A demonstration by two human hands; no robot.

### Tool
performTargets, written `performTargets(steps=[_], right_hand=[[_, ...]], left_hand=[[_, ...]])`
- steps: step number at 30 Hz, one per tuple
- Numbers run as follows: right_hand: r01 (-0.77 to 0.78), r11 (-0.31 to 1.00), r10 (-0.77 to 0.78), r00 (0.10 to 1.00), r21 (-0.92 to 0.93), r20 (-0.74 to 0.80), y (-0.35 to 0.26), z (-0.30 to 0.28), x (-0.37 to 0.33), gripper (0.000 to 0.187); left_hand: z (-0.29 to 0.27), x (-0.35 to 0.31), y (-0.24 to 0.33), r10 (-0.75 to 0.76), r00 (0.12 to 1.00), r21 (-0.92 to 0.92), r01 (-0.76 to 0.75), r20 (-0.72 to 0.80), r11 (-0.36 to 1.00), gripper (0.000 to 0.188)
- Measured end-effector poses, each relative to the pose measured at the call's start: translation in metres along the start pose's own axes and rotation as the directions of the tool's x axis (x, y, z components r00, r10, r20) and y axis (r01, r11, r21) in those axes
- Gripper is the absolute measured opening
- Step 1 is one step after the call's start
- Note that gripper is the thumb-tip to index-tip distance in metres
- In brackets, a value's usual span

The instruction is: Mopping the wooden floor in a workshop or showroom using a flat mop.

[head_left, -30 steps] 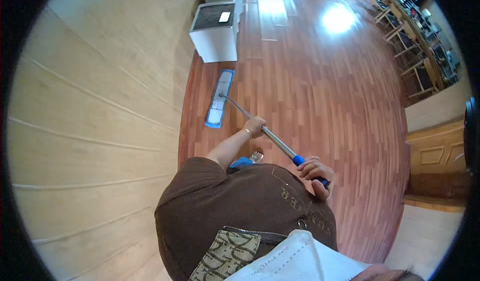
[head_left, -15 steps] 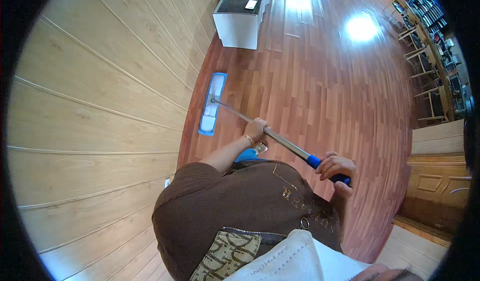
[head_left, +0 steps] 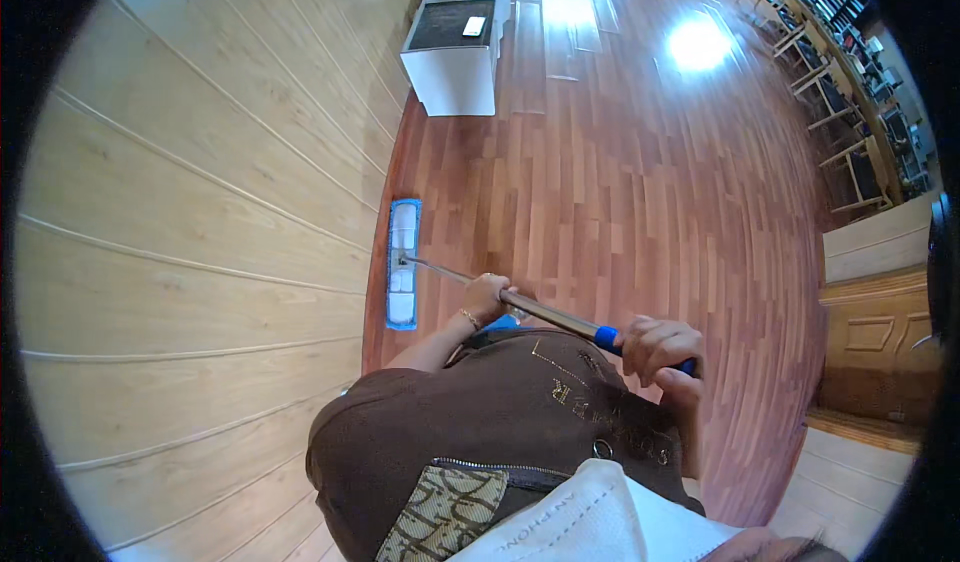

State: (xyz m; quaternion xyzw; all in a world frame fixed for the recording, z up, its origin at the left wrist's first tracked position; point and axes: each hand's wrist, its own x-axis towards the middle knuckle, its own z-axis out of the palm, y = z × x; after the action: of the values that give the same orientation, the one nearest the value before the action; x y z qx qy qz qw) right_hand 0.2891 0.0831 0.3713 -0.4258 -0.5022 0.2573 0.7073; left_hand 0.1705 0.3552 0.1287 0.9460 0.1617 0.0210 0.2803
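A flat mop has its long metal pole (head_left: 552, 312) slanting across in front of my body. My left hand (head_left: 487, 299) wraps round the middle of the pole, a bracelet on its wrist. Higher up, my right hand (head_left: 660, 352) is closed on the dark blue grip at the pole's end, just below a bright blue collar. The mop's head (head_left: 403, 262), a long white plate with a blue fringed pad, lies flat on the wooden floor beside the left wall. Part of the grip is hidden by my right fingers.
Reddish wood planks cover the floor (head_left: 600, 202). On the left rises a pale panelled wall (head_left: 200, 252). A white cabinet with a dark top (head_left: 452, 57) stands against it ahead. Along the right are chairs (head_left: 855, 172), a long counter and a wooden door (head_left: 875, 347).
The mop's head has come nearer to me and closer to the left wall, now lying parallel to it. Both hands keep their hold; the left has shifted slightly left and nearer.
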Motion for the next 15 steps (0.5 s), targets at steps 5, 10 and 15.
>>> performTargets(steps=[5,10,15], right_hand=[[-0.102,0.989,0.102,0.995,-0.105,-0.009,0.026,0.017,0.014,0.025],[-0.178,0.973,0.16,0.979,-0.147,-0.128,0.061,0.031,0.01,0.018],[-0.212,0.952,0.18,0.971,-0.223,-0.155,0.066,0.033,-0.01,0.014]], left_hand=[[0.015,0.043,-0.061,0.204,0.953,0.013,-0.206,-0.224,0.978,0.026],[0.024,0.091,-0.098,0.074,0.993,0.11,-0.064,-0.092,0.992,0.028],[0.051,0.107,-0.101,0.089,0.991,0.145,-0.075,-0.095,0.987,0.026]])
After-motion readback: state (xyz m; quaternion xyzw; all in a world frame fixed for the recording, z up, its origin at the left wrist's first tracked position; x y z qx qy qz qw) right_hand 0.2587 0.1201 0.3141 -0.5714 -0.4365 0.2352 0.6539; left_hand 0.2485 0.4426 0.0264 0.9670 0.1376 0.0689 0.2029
